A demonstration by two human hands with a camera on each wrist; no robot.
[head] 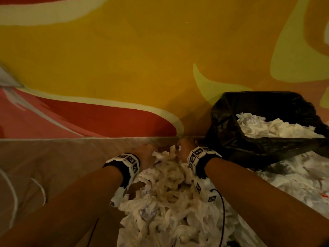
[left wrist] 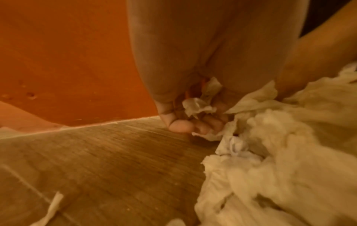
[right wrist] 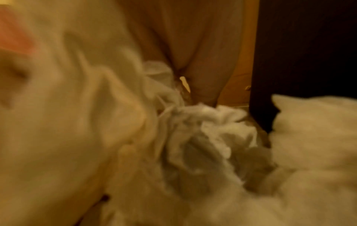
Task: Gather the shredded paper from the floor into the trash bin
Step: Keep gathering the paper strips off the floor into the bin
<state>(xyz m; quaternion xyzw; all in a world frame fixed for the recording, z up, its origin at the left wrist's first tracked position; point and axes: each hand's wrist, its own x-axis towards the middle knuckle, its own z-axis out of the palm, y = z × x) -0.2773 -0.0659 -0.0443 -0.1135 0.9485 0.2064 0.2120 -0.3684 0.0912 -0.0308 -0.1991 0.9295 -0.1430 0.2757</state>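
Against the base of the painted yellow-and-red wall (head: 124,59), a loose heap of white and cream shredded paper (head: 169,202) lies on the brown wood-grain floor (head: 53,166) and spreads toward the person. A second portion already fills the bin lined with a black plastic bag (head: 231,125), which stands just right of the heap, against the same wall.

Grip state: the left hand (head: 144,152) and the right hand (head: 185,145) are both down at the far edge of the heap, one on each side. On the left wrist view, the curled fingers (left wrist: 183,126) hold paper strips against the palm, fingertips touching the floor. On the right wrist view, the right hand (right wrist: 193,53) appears closed on strips, though blur limits certainty.

Handling assessment:
- Weight: judged very light; lifting effort is negligible.
- Stiffness: soft, crumpled and compressible; a bundle will likely shrink when squeezed.
- Cohesion: strips tangle loosely, so the edges of a bundle probably shed pieces in transit.
- Fragility: none of concern.

Recommended hold: scoop from opposite sides low at floor level, press both hands inward, and compress the bundle before lifting toward the bin.
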